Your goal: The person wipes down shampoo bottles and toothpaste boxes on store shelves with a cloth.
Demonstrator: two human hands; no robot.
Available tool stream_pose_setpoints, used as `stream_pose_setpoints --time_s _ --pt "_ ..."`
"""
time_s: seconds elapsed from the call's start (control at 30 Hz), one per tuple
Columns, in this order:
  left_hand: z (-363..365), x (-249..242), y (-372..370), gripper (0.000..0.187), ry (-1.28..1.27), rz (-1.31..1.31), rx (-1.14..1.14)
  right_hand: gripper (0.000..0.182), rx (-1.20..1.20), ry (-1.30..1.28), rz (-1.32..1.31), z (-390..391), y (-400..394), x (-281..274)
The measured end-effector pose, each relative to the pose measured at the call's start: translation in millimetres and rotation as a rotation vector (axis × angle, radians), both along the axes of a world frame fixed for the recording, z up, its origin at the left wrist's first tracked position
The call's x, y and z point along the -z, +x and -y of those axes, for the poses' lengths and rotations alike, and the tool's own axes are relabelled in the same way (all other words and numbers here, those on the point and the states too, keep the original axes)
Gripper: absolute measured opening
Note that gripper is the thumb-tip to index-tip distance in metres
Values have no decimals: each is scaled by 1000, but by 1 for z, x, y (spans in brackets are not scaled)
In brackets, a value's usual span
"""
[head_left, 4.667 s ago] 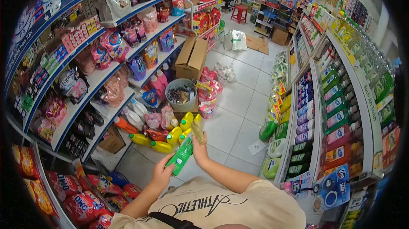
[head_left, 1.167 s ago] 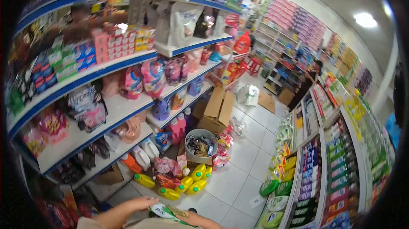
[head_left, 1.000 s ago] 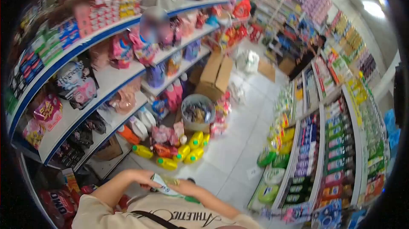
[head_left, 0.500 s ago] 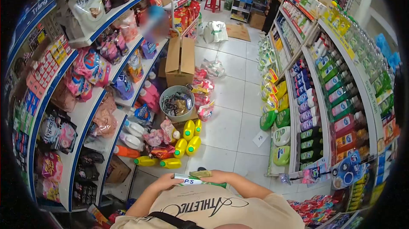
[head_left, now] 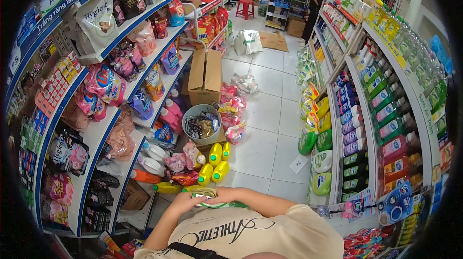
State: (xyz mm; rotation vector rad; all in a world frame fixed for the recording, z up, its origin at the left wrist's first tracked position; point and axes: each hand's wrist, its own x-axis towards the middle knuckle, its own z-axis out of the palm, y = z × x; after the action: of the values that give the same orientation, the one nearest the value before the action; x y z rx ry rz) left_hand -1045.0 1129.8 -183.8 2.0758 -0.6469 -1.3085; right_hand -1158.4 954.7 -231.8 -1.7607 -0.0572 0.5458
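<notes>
Both hands are close together in front of my beige shirt. My left hand (head_left: 184,202) is closed around the left end of a white and green P/S toothpaste box (head_left: 198,198). My right hand (head_left: 226,195) is closed over the box's right part and a folded olive-yellow bundle (head_left: 206,192), which looks like banknotes. The bundle lies along the top of the box, between the hands. My fingers hide much of both things.
Shelves of bagged products (head_left: 103,83) rise on the left; bottle shelves (head_left: 386,109) stand right. Yellow bottles (head_left: 205,174), a grey bucket (head_left: 201,125) and an open carton (head_left: 204,78) crowd the floor. A person in black (head_left: 313,8) stands far back; another sits near a red stool (head_left: 245,9).
My right hand has moved left toward my left hand, bringing the folded bundle over the box's left part. The box's lettering is now mostly covered. The view has shifted slightly.
</notes>
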Motion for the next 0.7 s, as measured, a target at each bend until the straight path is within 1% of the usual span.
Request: stream_pose_setpoints --time_s 0.07,0.17,0.2,0.27,0.3,0.33,0.37,0.4,0.43,0.5,0.53,0.63,0.7 --pt "-3 -22 -9 45 32 -34 -61 49 -4 34 -76 6 -14 6" --pt "-13 -16 -15 45 66 -145 -257 48 16 37 -179 24 -34 -9" --pt "-15 -12 -14 46 66 -147 -267 48 10 39 -140 28 -38 0" --pt "-14 -2 -14 47 65 -155 -279 48 -27 -23 -156 33 -35 19" --pt "-8 -12 -16 48 -27 -218 -329 48 -44 -56 -165 32 -34 23" --pt "-8 -1 -11 48 -41 -211 -301 48 -68 -93 -199 30 -28 18" --pt "-8 8 -5 48 -56 -199 -273 48 -52 -72 -150 26 -23 10" --pt "-1 -12 -6 45 -24 -131 -231 48 -36 -53 -97 19 -19 -6" --pt "2 -12 -5 44 -57 -117 -198 49 -22 -36 -41 14 -14 -19" --pt "4 -7 -4 41 -115 -93 -131 53 40 -9 170 5 -5 -37" --pt "5 -7 -4 40 -99 14 -96 55 70 3 276 3 -4 -41" --pt "1 -8 -8 44 -131 26 -75 53 33 -52 208 2 -9 -25" --pt "-11 -7 -9 46 -57 78 -43 55 1 -78 101 8 -26 -28"
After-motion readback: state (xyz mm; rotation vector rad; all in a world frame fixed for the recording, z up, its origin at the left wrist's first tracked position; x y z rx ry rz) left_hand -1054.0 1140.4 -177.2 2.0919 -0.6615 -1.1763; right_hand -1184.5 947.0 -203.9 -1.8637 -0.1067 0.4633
